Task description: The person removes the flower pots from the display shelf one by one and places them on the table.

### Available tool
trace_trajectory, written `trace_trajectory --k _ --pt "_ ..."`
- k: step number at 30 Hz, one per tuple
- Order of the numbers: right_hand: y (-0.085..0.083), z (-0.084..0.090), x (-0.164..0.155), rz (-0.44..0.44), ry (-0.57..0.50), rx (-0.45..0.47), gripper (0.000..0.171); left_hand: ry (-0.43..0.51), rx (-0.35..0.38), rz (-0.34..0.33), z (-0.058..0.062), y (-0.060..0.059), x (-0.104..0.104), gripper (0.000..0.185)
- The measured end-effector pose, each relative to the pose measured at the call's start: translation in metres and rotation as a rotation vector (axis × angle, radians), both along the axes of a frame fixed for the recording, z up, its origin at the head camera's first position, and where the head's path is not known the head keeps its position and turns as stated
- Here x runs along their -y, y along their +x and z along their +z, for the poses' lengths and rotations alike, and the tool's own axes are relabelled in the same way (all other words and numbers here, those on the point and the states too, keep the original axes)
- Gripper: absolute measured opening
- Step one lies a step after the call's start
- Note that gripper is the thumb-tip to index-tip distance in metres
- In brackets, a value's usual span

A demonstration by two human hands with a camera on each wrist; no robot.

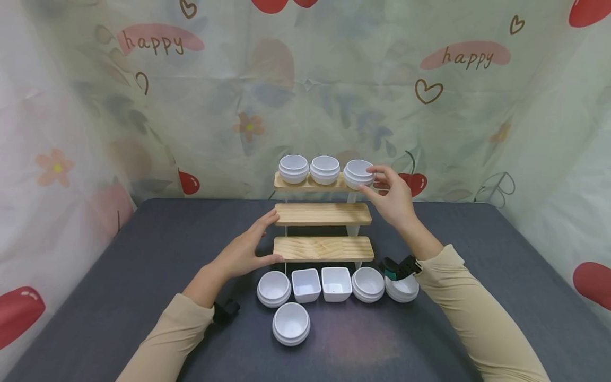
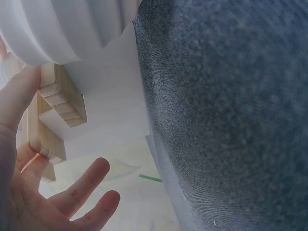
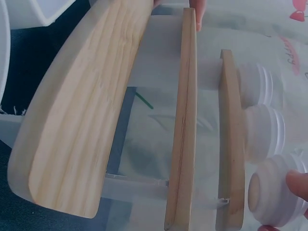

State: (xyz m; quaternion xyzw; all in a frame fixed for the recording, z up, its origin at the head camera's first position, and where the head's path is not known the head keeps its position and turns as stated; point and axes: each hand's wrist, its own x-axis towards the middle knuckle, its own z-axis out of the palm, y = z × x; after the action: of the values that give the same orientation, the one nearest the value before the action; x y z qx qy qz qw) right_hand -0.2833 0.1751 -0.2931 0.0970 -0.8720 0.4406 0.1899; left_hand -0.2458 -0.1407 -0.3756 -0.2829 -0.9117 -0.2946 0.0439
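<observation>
A wooden three-tier display stand [image 1: 322, 214] stands on the table. Two white round bowls [image 1: 293, 168] sit on its top shelf [image 1: 305, 185]. My right hand [image 1: 392, 197] pinches a third white round bowl [image 3: 274, 195] at the right end of that shelf, thumb low and fingers at the rim. Whether its base touches the wood I cannot tell. At the stand's left side, my left hand [image 1: 242, 248] touches the ends of the middle shelf [image 1: 322, 214] and bottom shelf [image 1: 322, 248]; two of its fingers [image 2: 82, 188] extend free in the left wrist view.
In front of the stand is a row of white round bowls [image 1: 273, 289] and square bowls [image 1: 306, 285]. A single round bowl [image 1: 291, 323] is nearer me. The right forearm's wrist strap [image 1: 401, 268] partly hides the rightmost bowl [image 1: 402, 289]. A patterned curtain [image 1: 305, 106] hangs behind.
</observation>
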Motion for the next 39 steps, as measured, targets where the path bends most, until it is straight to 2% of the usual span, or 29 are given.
trace_trajectory --k 39 --pt "0.029 -0.008 -0.001 0.1 0.033 -0.008 0.039 -0.01 0.014 0.013 0.001 0.002 -0.001 0.092"
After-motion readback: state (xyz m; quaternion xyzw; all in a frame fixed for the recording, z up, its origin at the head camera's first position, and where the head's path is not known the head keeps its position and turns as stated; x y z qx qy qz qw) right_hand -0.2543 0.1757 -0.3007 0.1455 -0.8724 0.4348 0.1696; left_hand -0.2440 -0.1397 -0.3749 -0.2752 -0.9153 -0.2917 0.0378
